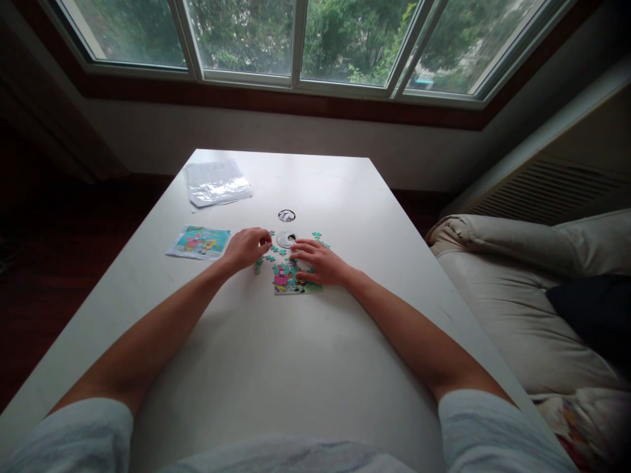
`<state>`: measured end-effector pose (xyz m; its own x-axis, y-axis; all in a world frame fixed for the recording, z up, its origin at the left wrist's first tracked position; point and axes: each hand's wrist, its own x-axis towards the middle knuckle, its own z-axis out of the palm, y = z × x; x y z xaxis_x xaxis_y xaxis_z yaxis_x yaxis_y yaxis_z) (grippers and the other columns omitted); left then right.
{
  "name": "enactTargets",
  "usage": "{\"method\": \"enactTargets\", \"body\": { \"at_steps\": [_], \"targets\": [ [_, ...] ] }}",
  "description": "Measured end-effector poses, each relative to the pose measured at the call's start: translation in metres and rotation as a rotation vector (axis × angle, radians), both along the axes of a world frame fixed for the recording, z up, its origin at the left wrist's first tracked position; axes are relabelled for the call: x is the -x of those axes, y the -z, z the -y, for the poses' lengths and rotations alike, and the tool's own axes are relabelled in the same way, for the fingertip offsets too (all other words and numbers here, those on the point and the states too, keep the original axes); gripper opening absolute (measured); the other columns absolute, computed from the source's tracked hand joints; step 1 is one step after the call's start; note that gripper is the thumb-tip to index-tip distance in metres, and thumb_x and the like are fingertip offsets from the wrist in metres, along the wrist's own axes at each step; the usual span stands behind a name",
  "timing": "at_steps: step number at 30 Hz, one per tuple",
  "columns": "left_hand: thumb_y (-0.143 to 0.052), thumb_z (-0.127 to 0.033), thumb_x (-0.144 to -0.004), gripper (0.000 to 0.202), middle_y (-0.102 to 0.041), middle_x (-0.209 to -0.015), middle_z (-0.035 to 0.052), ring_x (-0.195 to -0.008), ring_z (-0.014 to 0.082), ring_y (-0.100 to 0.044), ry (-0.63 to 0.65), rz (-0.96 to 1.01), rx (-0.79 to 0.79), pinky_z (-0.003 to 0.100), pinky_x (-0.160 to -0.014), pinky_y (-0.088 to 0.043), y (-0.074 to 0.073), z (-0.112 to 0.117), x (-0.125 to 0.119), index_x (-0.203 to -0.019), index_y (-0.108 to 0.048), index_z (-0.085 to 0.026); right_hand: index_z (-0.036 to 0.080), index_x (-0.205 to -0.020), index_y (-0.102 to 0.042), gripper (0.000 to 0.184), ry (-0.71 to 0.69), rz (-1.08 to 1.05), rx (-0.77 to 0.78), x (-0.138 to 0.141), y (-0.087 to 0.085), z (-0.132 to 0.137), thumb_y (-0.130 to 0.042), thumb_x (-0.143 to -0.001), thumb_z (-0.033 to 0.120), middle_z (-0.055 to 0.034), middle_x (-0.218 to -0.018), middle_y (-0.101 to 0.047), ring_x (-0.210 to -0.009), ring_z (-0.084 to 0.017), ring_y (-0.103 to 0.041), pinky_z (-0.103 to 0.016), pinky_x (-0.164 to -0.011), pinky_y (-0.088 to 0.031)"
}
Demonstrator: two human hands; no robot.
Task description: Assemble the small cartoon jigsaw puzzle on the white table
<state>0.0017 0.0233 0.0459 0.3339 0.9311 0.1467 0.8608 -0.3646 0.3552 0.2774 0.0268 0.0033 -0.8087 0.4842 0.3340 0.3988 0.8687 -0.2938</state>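
Note:
A partly joined jigsaw puzzle with a colourful cartoon picture lies on the white table. My right hand rests over its upper right part, fingers stretched out and apart, covering some of the picture. Loose green puzzle pieces are scattered just above the puzzle. Left of them is my left hand, its fingers curled and the thumb close to the fingertips. Whether a piece sits between them is hidden. More loose pieces lie beyond my right hand.
A cartoon picture sheet lies left of my left hand. Clear plastic packaging is at the table's far left. Two round items, a ring-like disc and a shiny oval, lie beyond the puzzle. A beige sofa stands right of the table.

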Motion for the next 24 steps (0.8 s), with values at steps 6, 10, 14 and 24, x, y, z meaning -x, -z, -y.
{"method": "enactTargets", "body": {
  "at_steps": [6, 10, 14, 24],
  "targets": [
    [-0.056, -0.036, -0.092, 0.026, -0.069, -0.106, 0.0077, -0.098, 0.0246, -0.059, -0.084, -0.004, -0.108, 0.034, -0.083, -0.046, 0.008, -0.029, 0.010, -0.106, -0.074, -0.023, 0.026, -0.129, -0.063, 0.045, 0.003, 0.010, -0.006, 0.000, -0.003, 0.001, -0.066, -0.091, 0.048, -0.0102, -0.143, -0.058, -0.142, -0.030, -0.043, -0.052, -0.115, -0.040],
    [-0.058, -0.038, -0.092, 0.030, -0.067, -0.113, 0.0098, -0.108, 0.0288, -0.056, -0.065, -0.051, -0.104, 0.037, -0.088, -0.046, 0.017, -0.042, 0.006, -0.113, -0.074, -0.023, 0.026, -0.130, -0.063, 0.045, 0.002, 0.006, -0.001, 0.000, -0.003, 0.001, -0.067, -0.090, 0.047, -0.0104, -0.143, -0.059, -0.142, -0.031, -0.044, -0.053, -0.115, -0.040],
    [-0.059, -0.037, -0.091, 0.027, -0.067, -0.109, 0.0104, -0.106, 0.0287, -0.056, -0.042, -0.071, -0.070, 0.037, -0.088, -0.046, 0.020, -0.049, 0.001, -0.107, -0.077, -0.025, 0.026, -0.130, -0.063, 0.046, 0.000, 0.003, -0.001, -0.001, -0.003, 0.001, -0.067, -0.090, 0.047, -0.0106, -0.143, -0.059, -0.142, -0.031, -0.044, -0.054, -0.115, -0.040],
    [-0.062, -0.035, -0.086, 0.025, -0.065, -0.104, 0.0090, -0.099, 0.0248, -0.058, -0.114, -0.074, 0.013, 0.033, -0.084, -0.048, 0.022, -0.052, -0.007, -0.103, -0.076, -0.022, 0.025, -0.130, -0.063, 0.046, -0.002, 0.002, -0.001, -0.003, -0.002, 0.001, -0.067, -0.090, 0.047, -0.0107, -0.143, -0.058, -0.143, -0.031, -0.043, -0.053, -0.115, -0.039]
  ]
}}
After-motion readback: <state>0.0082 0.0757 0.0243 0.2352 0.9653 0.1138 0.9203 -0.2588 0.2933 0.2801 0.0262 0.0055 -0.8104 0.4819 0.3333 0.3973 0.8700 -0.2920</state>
